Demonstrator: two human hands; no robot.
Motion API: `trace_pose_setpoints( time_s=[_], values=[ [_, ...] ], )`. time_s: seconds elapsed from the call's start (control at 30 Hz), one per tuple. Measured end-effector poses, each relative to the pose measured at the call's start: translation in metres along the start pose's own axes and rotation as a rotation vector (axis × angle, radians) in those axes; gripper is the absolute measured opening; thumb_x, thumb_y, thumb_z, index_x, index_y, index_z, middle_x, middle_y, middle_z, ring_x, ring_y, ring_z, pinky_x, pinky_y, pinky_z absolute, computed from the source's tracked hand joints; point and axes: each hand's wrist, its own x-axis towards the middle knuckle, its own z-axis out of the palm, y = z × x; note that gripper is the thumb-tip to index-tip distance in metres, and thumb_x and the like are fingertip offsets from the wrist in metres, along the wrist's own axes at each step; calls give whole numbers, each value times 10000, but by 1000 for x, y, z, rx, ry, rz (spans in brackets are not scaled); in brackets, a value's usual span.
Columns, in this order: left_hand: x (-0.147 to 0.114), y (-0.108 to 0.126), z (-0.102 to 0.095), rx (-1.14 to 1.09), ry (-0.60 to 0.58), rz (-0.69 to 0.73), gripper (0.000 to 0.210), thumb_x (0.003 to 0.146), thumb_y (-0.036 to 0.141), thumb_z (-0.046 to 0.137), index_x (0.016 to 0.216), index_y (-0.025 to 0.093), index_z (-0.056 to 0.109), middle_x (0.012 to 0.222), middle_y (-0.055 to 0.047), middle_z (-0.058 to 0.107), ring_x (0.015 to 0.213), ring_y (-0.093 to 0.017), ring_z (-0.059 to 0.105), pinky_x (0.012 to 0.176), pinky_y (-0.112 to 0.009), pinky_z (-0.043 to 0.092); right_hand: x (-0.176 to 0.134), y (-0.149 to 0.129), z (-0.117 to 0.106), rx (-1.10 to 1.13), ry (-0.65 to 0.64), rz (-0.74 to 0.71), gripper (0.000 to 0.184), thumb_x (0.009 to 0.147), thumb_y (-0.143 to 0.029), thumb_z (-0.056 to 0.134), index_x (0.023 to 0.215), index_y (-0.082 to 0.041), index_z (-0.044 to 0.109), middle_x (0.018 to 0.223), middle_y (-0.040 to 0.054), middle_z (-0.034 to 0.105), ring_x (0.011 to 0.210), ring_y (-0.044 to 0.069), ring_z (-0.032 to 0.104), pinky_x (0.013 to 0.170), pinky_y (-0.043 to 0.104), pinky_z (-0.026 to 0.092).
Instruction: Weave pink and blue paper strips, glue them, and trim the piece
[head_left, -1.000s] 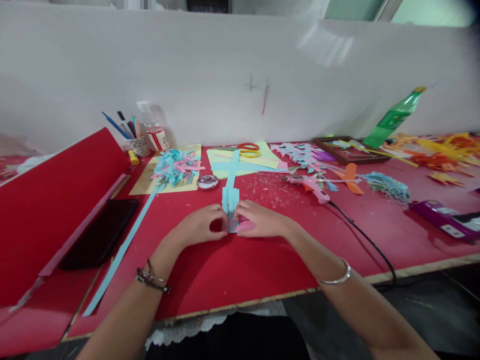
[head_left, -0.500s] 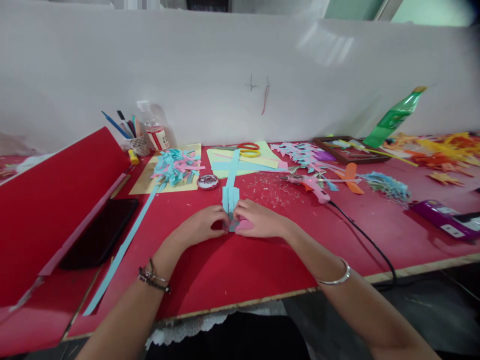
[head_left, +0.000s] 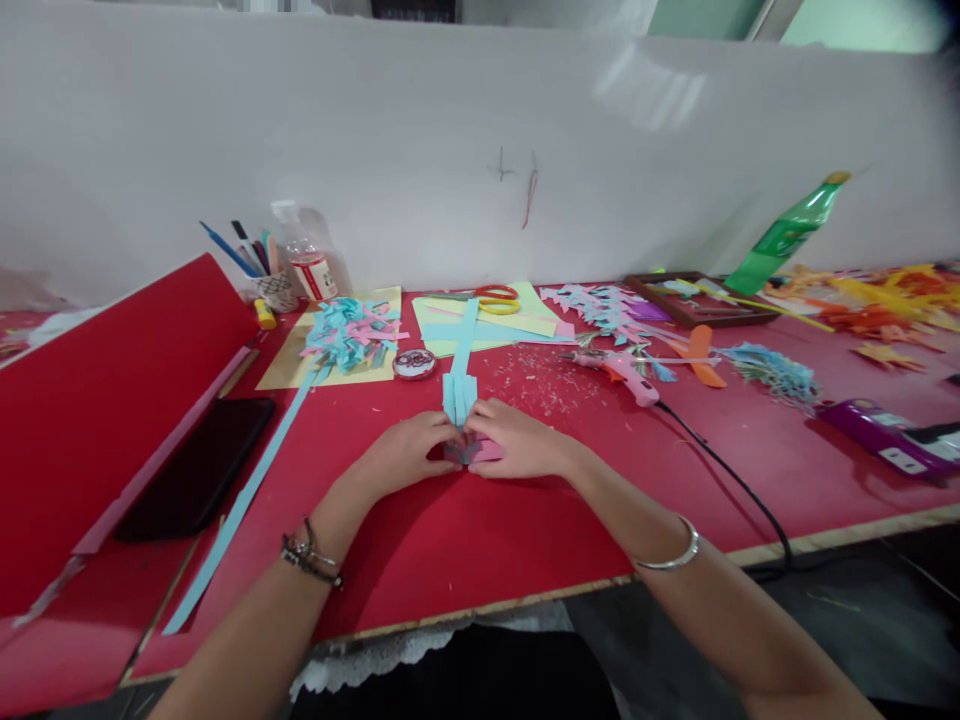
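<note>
My left hand [head_left: 416,447] and my right hand [head_left: 521,440] meet over a small pile of paper at the middle of the table. Fingers of both are closed on a pink paper strip [head_left: 489,452], which lies across the near end of some light blue paper strips [head_left: 459,392]. The fingertips partly hide where pink and blue overlap. Beyond them a longer blue strip [head_left: 466,335] runs up toward the scissors [head_left: 498,300], which rest on coloured paper sheets [head_left: 442,335]. A round tin [head_left: 414,364] stands left of the strips.
Paper fringe [head_left: 349,335] sits at back left, near a pen cup [head_left: 274,292] and a bottle [head_left: 311,265]. At left lie a phone [head_left: 196,470] and a red board [head_left: 112,420]. A pink glue gun [head_left: 619,370], its cord, and a purple power strip [head_left: 892,437] occupy the right.
The hands have drawn slightly closer together. The pink strip now reaches across the near end of the blue paper, covering part of it. Other things stay in place.
</note>
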Motion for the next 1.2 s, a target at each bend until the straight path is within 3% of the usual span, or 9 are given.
trace_pose_setpoints(
  time_s=[0.4,1.2],
  values=[
    [3,1,3,-17,18,0,126,739,249,563,854,201,576,900,-25,549,845,-161,506,705,-251,404,0,1,2,21,-19,40,268,686,-324,601,891,-173,518,936,64,467,885,192,437,778,326,379],
    [4,-4,7,-46,28,13,119,743,237,557,851,188,574,873,-28,552,813,-153,503,704,-248,402,0,4,2,81,-4,97,240,671,-244,580,877,-179,474,919,47,456,883,172,435,778,289,392]
  ],
)
